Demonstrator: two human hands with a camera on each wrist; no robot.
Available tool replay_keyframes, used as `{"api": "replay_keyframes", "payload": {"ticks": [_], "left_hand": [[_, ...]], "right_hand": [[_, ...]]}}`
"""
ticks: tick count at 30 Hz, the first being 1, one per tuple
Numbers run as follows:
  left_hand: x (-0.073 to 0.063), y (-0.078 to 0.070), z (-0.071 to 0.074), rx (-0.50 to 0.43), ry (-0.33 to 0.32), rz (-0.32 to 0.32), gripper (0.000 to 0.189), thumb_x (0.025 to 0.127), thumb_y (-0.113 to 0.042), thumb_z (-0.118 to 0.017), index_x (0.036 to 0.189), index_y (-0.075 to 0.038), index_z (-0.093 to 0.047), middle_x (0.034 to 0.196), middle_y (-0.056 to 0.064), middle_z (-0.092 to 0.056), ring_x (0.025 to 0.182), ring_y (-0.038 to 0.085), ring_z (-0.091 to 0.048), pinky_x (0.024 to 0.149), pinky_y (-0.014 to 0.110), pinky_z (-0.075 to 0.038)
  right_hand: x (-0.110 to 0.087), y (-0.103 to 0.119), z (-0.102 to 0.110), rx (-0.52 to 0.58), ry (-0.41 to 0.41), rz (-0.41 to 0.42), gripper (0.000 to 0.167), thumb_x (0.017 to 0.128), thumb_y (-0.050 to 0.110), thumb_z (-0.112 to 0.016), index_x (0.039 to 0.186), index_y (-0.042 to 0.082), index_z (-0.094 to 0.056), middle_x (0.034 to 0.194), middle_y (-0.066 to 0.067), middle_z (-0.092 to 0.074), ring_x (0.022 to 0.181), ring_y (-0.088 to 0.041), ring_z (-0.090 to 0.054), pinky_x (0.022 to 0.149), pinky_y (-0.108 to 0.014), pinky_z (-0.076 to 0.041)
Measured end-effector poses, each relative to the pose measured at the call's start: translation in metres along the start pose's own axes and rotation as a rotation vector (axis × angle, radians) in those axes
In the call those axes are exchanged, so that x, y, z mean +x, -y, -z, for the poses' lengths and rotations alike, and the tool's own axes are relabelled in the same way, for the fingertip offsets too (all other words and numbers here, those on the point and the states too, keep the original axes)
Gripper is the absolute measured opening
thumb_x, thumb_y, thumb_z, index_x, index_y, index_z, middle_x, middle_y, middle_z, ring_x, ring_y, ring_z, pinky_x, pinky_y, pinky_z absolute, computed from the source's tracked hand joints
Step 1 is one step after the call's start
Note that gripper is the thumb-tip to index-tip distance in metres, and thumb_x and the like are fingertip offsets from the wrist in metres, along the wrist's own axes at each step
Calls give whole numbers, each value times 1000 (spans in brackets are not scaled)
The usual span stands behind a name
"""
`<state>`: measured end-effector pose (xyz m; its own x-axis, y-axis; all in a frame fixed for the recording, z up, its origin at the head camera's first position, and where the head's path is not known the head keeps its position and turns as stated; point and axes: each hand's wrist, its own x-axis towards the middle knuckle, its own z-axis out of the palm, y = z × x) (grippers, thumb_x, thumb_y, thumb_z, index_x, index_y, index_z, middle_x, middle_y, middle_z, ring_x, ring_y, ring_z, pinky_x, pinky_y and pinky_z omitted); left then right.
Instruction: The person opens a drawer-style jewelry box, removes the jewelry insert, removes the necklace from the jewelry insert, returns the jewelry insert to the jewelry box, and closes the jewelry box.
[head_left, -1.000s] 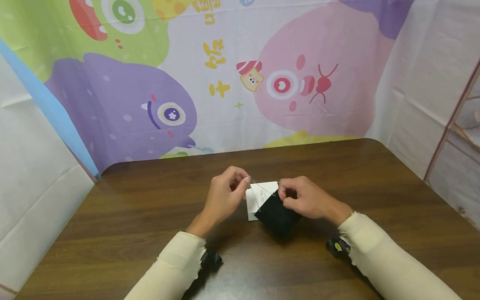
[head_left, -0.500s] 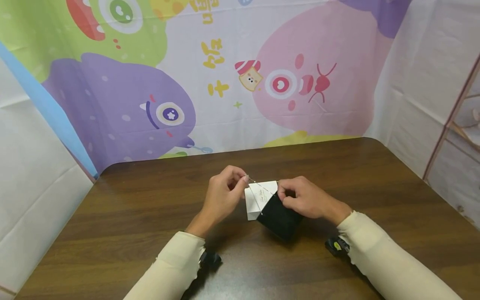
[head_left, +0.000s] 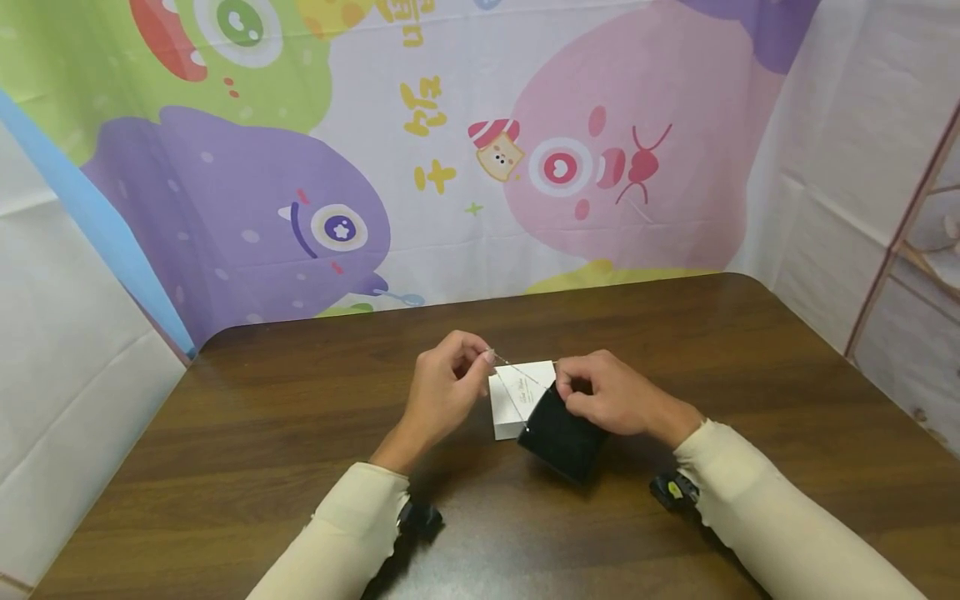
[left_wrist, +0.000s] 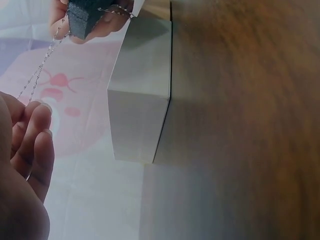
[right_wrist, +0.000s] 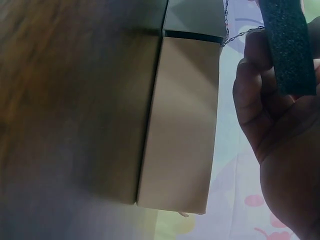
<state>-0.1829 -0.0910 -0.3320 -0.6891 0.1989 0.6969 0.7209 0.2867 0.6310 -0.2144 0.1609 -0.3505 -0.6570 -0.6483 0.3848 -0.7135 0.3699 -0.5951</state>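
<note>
My left hand (head_left: 444, 382) pinches a thin silver chain (left_wrist: 42, 68) between thumb and fingertips. From there two strands run down to the edge of a black, square foam pad (head_left: 564, 437). The pad's corner is gripped by my right hand (head_left: 618, 396), which holds it tilted above the table. In the right wrist view the pad (right_wrist: 290, 50) shows its thick, speckled edge, with a length of chain looped beside the fingers. A white box (head_left: 513, 398) with small lettering lies beneath and behind the pad, which overlaps part of it in the head view.
The dark wood-grain table (head_left: 300, 400) reaches back to a printed cartoon curtain (head_left: 450, 250). Pale sheets hang at left and right. A small black wrist device (head_left: 422, 521) sits under each sleeve.
The black pad has turned slightly and shifted right, so more of the white box's front shows. Both hands stay nearly in place, and the chain is still stretched between them.
</note>
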Motion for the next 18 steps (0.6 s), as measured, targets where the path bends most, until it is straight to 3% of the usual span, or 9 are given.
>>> {"api": "replay_keyframes", "payload": {"ticks": [18], "left_hand": [[0,1,1,-16,-23,86,5,90,13,-62,90,8,-60,69,21,-63,49,32,-58,47,24,-43]], "right_hand": [[-1,-1,1,28,-42,-7,28,76,-4,-62,72,23,-54,73,10,-55,69,-12,-55,63,-30,-45]]}}
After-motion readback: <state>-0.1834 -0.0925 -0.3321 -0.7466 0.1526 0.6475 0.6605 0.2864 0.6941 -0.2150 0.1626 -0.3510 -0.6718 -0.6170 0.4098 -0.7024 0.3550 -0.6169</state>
